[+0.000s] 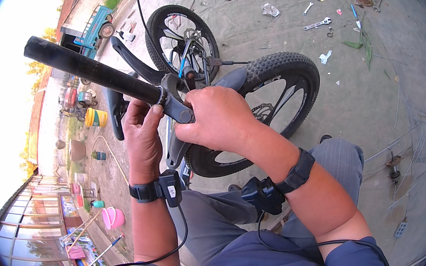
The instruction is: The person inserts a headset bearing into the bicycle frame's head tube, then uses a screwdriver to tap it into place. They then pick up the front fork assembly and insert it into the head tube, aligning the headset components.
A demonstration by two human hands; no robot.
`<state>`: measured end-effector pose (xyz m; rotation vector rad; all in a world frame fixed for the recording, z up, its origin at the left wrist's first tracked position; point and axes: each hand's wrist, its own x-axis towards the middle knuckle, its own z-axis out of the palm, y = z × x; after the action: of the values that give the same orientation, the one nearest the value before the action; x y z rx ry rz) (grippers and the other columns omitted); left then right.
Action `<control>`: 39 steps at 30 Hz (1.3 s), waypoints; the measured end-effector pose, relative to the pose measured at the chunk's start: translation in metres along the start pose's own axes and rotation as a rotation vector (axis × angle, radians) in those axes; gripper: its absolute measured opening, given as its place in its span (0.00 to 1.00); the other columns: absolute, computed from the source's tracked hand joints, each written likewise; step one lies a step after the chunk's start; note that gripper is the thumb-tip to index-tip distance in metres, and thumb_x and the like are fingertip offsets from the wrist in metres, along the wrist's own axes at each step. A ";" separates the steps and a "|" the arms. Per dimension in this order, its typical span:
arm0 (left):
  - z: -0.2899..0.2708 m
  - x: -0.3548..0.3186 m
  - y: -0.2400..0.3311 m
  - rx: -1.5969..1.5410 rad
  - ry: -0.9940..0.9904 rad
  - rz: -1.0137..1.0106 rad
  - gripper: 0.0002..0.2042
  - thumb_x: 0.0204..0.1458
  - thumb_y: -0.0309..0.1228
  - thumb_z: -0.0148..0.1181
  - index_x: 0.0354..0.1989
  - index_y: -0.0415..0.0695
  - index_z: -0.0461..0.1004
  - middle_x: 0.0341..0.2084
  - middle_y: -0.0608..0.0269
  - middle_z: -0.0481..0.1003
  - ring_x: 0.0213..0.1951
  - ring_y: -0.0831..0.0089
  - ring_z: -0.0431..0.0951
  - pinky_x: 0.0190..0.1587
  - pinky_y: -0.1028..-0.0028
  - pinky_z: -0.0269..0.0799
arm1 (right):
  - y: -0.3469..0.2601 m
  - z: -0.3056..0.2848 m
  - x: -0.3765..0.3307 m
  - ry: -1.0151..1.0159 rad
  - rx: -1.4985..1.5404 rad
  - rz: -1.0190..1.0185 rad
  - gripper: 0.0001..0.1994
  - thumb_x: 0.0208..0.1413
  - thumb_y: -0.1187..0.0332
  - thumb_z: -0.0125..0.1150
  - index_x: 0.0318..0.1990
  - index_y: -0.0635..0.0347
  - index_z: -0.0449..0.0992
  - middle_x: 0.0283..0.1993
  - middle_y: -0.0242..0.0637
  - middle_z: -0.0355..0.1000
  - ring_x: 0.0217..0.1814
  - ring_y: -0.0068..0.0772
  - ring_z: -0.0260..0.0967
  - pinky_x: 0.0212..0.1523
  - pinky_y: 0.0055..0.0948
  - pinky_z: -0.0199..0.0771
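Observation:
A black bicycle lies on the concrete ground in front of me, its front wheel (pixel 276 103) and rear wheel (pixel 174 36) both showing. A black handlebar (pixel 92 70) runs from the upper left to the stem clamp (pixel 174 103). My right hand (pixel 220 118) is closed over the stem and the right part of the bar. From below, my left hand (pixel 141 126) presses its fingertips against the clamp collar. The black saddle (pixel 115 112) sits just left of my left hand. Both wrists carry black bands with small devices and cables.
Several wrenches (pixel 318 23) and small tools lie scattered on the ground at the top. A blue vehicle (pixel 95 28) stands at the far left by a building. A yellow bucket (pixel 95 117) and pink items (pixel 113 218) sit lower left. Thin metal rods (pixel 403 142) lie right.

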<state>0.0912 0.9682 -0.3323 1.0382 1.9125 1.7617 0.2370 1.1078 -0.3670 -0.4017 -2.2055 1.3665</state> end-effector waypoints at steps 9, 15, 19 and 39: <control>-0.006 0.002 0.001 -0.047 -0.046 -0.022 0.17 0.57 0.22 0.62 0.55 0.36 0.74 0.48 0.60 0.77 0.50 0.74 0.75 0.59 0.71 0.68 | -0.003 -0.005 -0.001 -0.058 -0.005 0.031 0.19 0.42 0.55 0.65 0.31 0.64 0.80 0.30 0.52 0.77 0.37 0.55 0.78 0.40 0.48 0.79; -0.004 0.002 0.004 0.021 -0.042 -0.014 0.18 0.56 0.21 0.62 0.56 0.36 0.74 0.48 0.61 0.77 0.50 0.75 0.75 0.59 0.72 0.66 | -0.003 -0.002 -0.001 -0.017 0.020 0.019 0.18 0.42 0.56 0.64 0.30 0.64 0.79 0.28 0.51 0.76 0.34 0.55 0.77 0.39 0.47 0.78; -0.002 0.002 0.006 0.065 -0.053 -0.003 0.19 0.55 0.21 0.63 0.56 0.35 0.73 0.48 0.61 0.77 0.50 0.75 0.74 0.60 0.72 0.65 | 0.000 0.000 0.000 0.000 0.016 -0.002 0.17 0.42 0.56 0.64 0.29 0.63 0.79 0.25 0.50 0.75 0.32 0.55 0.77 0.38 0.46 0.77; 0.000 0.002 0.006 -0.030 -0.018 0.016 0.19 0.55 0.19 0.62 0.56 0.36 0.73 0.49 0.61 0.76 0.51 0.74 0.75 0.60 0.71 0.66 | -0.002 0.002 0.000 -0.005 0.013 0.008 0.17 0.41 0.55 0.64 0.29 0.63 0.79 0.26 0.50 0.76 0.33 0.55 0.77 0.37 0.46 0.76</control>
<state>0.0914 0.9690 -0.3260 1.0574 1.8664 1.7784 0.2363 1.1054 -0.3661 -0.4029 -2.1996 1.3866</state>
